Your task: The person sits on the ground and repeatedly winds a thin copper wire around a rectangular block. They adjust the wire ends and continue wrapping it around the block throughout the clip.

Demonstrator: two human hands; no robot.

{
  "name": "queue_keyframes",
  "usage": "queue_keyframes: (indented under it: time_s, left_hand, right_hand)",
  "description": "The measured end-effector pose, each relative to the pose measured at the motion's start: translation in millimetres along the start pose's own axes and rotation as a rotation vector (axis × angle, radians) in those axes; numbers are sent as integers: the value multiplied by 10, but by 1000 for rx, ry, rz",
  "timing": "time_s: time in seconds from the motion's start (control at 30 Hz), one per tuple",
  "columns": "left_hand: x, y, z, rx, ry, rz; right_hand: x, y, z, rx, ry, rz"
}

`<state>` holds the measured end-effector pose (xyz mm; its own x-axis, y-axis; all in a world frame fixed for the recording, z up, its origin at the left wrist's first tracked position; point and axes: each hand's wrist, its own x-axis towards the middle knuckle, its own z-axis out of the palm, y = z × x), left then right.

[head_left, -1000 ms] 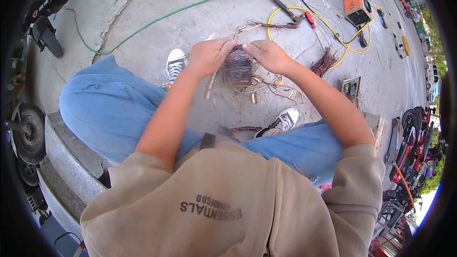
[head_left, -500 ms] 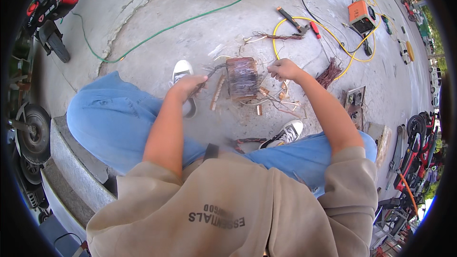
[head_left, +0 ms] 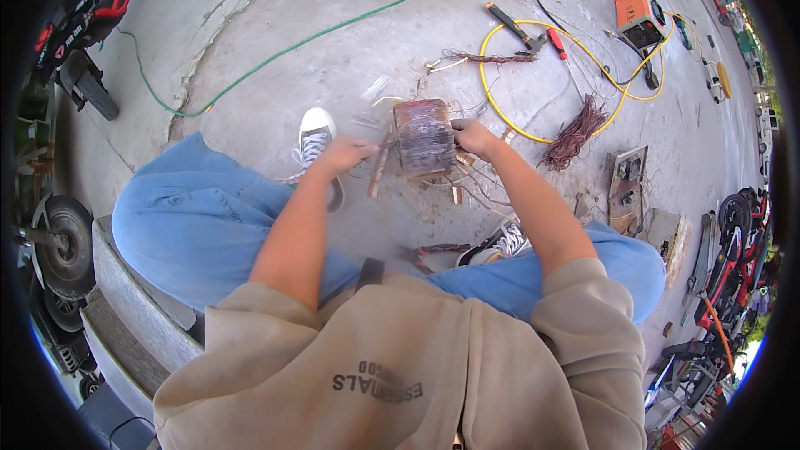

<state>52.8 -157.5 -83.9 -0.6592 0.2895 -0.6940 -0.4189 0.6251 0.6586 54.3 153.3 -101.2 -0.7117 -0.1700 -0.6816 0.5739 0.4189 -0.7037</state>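
Observation:
A rusty laminated stator core (head_left: 424, 138) lies on its side on the concrete, its curved body streaked brown and grey. To its left, my left hand (head_left: 348, 153) pinches wire strands by the core's left end; motion blurs the strands. At the opposite end is my right hand (head_left: 475, 138), fingers curled against the opening; what they grip is hidden. Cut wires and paper-like strips (head_left: 377, 173) lie around the core.
Beyond are a hammer (head_left: 515, 27), a red-handled screwdriver (head_left: 558, 43), a dark red wire bundle (head_left: 577, 132) and a yellow hose (head_left: 486, 87). An orange machine (head_left: 638, 18) stands far right. Pliers (head_left: 437, 248) lie between my shoes. A green hose (head_left: 317, 21) crosses the floor.
My right hand has moved left to the core's right end. My left hand has shifted slightly right and down, and the dark wire length hanging from it no longer shows clearly.

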Motion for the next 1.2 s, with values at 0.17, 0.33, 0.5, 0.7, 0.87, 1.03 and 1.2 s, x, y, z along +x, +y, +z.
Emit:
queue_keyframes:
  time_s: [0.17,0.33,0.5,0.7,0.87,1.03,1.2]
  left_hand:
    - [414,-38,443,59,96,264]
    - [465,129,565,-124,21,114]
    - [553,33,498,-224,-78,53]
    - [690,-70,248,-213,147,226]
    - [366,250,195,-628,119,24]
    - [227,97,568,-655,-99,9]
    - [-68,258,865,-446,2,268]
  right_hand:
    - [9,6,81,247,-81,24]
    - [111,154,48,364,-115,77]
    - [-18,13,-61,369,-214,111]
    - [-296,-26,-737,399,-107,105]
    - [-1161,-252,-1660,185,158,58]
    - [-2167,-594,-2467,78,594,-104]
    - [-3063,-884,-2379,233,704,-271]
